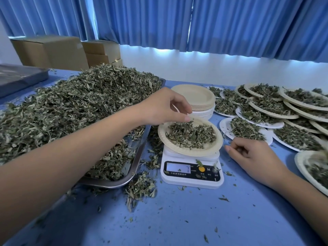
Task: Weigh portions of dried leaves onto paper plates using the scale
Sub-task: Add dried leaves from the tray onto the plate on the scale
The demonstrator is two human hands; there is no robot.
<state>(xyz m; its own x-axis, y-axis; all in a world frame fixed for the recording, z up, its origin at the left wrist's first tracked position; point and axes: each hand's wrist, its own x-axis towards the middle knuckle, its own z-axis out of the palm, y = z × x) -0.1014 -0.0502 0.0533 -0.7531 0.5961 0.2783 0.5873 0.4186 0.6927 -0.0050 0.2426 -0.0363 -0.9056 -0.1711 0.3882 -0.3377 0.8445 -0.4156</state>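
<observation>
Two hands (165,107) (255,157), perhaps fifteen filled plates (222,126)

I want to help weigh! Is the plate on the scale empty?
No, the plate on the scale holds a heap of dried leaves.

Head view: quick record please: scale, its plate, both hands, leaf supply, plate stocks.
scale: white digital, centre of the table, display unreadable
plate on scale: paper plate holding dried leaves
left hand: over the plate's far rim, fingers curled, thumb at the leaves; pinch unclear
right hand: resting on the table right of the scale, loosely curled, holding nothing
supply: leaf pile heaped on a metal tray, left
empty plates: stacked behind the scale
filled plates: many, overlapping, right
</observation>
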